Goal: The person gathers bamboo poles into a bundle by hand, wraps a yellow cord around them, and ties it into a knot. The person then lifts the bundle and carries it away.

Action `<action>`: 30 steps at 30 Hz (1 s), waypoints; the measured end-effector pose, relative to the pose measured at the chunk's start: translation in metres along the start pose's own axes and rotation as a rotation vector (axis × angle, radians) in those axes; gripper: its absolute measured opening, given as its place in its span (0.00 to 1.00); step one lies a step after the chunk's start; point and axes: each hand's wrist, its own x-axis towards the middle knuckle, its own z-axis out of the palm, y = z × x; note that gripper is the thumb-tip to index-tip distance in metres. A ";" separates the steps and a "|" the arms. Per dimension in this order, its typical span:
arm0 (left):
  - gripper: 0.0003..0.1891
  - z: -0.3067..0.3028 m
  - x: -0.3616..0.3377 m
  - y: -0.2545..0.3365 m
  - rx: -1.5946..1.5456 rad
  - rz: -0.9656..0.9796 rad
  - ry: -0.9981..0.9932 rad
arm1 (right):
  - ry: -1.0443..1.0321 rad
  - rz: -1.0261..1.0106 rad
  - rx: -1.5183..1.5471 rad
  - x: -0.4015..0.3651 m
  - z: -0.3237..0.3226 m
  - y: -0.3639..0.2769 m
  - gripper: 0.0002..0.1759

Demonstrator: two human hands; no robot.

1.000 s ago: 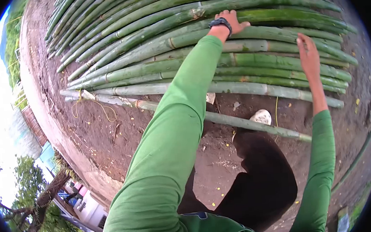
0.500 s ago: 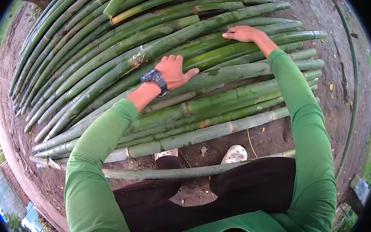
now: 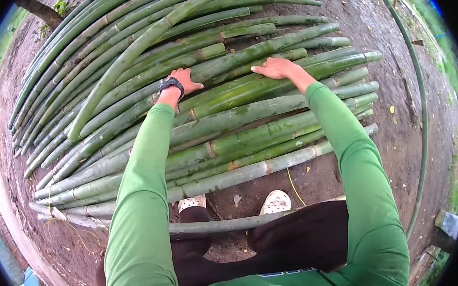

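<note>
A broad pile of green bamboo poles (image 3: pixel 269 107) lies in front of me. My left hand (image 3: pixel 185 81) rests on one long bamboo pole (image 3: pixel 156 104) near the middle, fingers curled over its far side and thumb pointing right. To its right, my right hand (image 3: pixel 277 68) has its fingers bent down over a bamboo pole (image 3: pixel 296 55), its thumb stretched left along the top. The right fingertips are hidden behind the hand. Across the left of the pile, a paler bamboo pole (image 3: pixel 120 65) lies slanting over the others.
A single bamboo pole (image 3: pixel 230 224) lies near my legs, by my light clogs (image 3: pixel 275 201). Yellow cord (image 3: pixel 295 187) hangs by the near poles, and more string (image 3: pixel 86 243) lies at left. A dark hose-like line (image 3: pixel 422 101) curves along the muddy ground (image 3: pixel 401 145) at right.
The slanting pole has come down across the pile from the top. My left hand has shifted left and farther away; my right hand stays nearly in place on the poles. The view has shifted.
</note>
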 end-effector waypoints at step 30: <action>0.60 -0.018 -0.164 0.068 -0.314 0.221 -0.220 | 0.041 -0.286 0.148 0.012 0.014 0.017 0.42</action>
